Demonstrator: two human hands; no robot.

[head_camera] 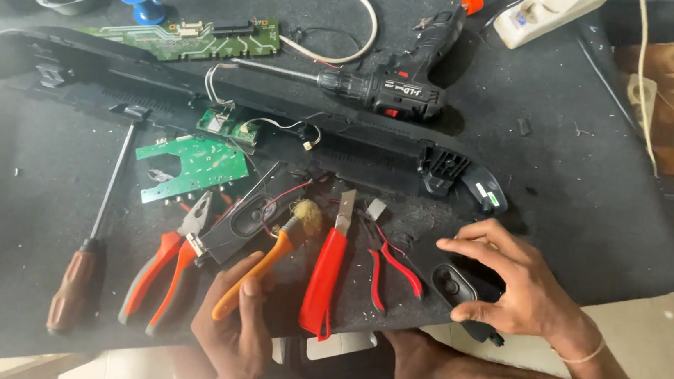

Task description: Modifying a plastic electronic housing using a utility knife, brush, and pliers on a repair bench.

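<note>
Orange-handled small bristle brush (264, 261) sits clamped in left hand (235, 328) fingers, cleaning underway, while right hand (509, 288) fingers close around black oval speaker (453, 285), to be brushed next.

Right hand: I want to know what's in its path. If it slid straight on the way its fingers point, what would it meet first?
Likely the red-handled cutters, just left of the right hand's fingertips; depth is unclear.
</note>
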